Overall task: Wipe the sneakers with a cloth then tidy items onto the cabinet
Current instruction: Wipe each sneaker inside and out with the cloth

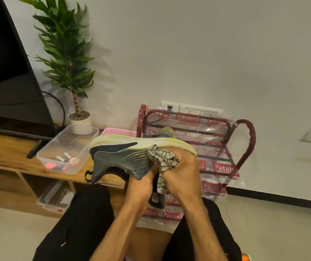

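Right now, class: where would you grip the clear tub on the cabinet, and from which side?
Probably pinch the near short rim of the clear tub from above and in front: its top is open, the plant pot crowds its far end, and the held sneaker covers its right side.

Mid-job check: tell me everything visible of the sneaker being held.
The dark grey mesh sneaker with a thick, pale yellowish foam sole is held in the air, turned sole-up, its opening facing down. Pale streaks run across the upper's side and a dark curved mark crosses the midsole. A pull loop hangs at the heel, on the left. The left hand grips the upper from below; the right hand holds a bunched white patterned cloth against its side near the toe end.
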`<state>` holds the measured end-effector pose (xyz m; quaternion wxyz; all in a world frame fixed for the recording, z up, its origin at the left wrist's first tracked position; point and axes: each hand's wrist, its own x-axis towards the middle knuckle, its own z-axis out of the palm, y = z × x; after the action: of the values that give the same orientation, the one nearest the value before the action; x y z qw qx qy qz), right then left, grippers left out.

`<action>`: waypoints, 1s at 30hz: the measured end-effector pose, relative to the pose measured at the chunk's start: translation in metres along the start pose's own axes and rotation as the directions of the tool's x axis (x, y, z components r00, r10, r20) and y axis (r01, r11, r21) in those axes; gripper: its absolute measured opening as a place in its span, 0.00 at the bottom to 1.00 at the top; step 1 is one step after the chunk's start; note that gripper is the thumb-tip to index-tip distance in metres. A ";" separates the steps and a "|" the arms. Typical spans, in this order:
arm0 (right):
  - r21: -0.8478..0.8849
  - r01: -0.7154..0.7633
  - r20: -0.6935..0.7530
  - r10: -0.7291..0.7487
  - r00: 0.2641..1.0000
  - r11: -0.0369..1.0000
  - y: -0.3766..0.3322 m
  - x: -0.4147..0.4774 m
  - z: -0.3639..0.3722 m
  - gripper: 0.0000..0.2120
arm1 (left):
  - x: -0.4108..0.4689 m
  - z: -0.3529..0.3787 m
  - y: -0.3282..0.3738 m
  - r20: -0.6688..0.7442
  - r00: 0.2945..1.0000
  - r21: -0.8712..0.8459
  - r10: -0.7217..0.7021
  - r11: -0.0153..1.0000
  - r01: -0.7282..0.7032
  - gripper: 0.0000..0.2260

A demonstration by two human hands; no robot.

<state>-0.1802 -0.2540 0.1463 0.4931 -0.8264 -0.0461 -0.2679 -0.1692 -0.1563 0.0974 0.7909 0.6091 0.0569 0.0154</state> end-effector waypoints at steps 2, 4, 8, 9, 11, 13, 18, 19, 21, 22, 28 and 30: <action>-0.010 0.034 0.042 -0.033 0.999 0.999 0.002 0.000 -0.004 0.08 | 0.000 -0.002 -0.003 0.012 1.000 -0.032 -0.024 0.999 0.024 0.17; -0.035 0.036 -0.016 -0.036 0.999 0.999 0.007 0.001 -0.008 0.10 | -0.002 -0.001 -0.003 0.024 0.999 -0.117 -0.045 0.992 0.048 0.11; -0.117 0.036 -0.194 -0.059 0.979 0.993 0.014 -0.002 -0.013 0.14 | -0.005 0.002 0.001 0.143 0.989 -0.275 -0.046 0.958 0.084 0.12; -0.123 0.016 -0.242 -0.046 0.969 0.992 0.015 -0.002 -0.014 0.14 | -0.007 0.002 0.002 0.170 0.984 -0.306 -0.045 0.947 0.096 0.12; -0.102 -0.028 -0.307 -0.005 0.952 0.994 0.015 -0.004 -0.014 0.17 | -0.008 0.000 0.002 0.214 0.975 -0.330 -0.052 0.936 0.122 0.14; -0.022 -0.026 -0.262 0.019 0.965 0.999 0.011 -0.005 -0.014 0.16 | -0.006 -0.003 0.003 0.232 0.970 -0.340 -0.070 0.928 0.148 0.14; -0.045 0.117 -0.020 -0.118 0.993 0.992 0.003 -0.007 -0.002 0.13 | -0.004 -0.005 0.010 0.179 0.979 -0.371 -0.101 0.914 0.162 0.12; -0.109 0.139 -0.044 -0.145 0.989 0.984 0.005 -0.007 0.001 0.13 | -0.004 -0.004 0.011 0.158 0.982 -0.366 -0.099 0.918 0.152 0.12; -0.197 0.127 -0.136 -0.155 0.978 0.972 0.009 -0.004 0.005 0.11 | -0.007 -0.002 0.012 0.121 0.988 -0.355 -0.092 0.926 0.130 0.13; -0.212 0.103 -0.192 -0.145 0.971 0.972 0.013 -0.003 0.005 0.12 | -0.008 -0.001 0.013 0.116 0.990 -0.355 -0.085 0.927 0.121 0.13; -0.125 0.040 -0.247 -0.070 0.966 0.991 0.015 -0.002 0.001 0.10 | -0.007 -0.003 0.010 0.161 0.977 -0.405 -0.136 0.894 0.192 0.13; -0.050 0.080 -0.098 -0.085 0.992 0.996 0.010 -0.007 0.003 0.08 | -0.006 -0.004 0.010 0.173 0.970 -0.392 -0.170 0.892 0.226 0.11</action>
<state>-0.1820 -0.2554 0.1341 0.4642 -0.8205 -0.0495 -0.3299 -0.1750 -0.1503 0.1060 0.9002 0.4207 0.0611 -0.0945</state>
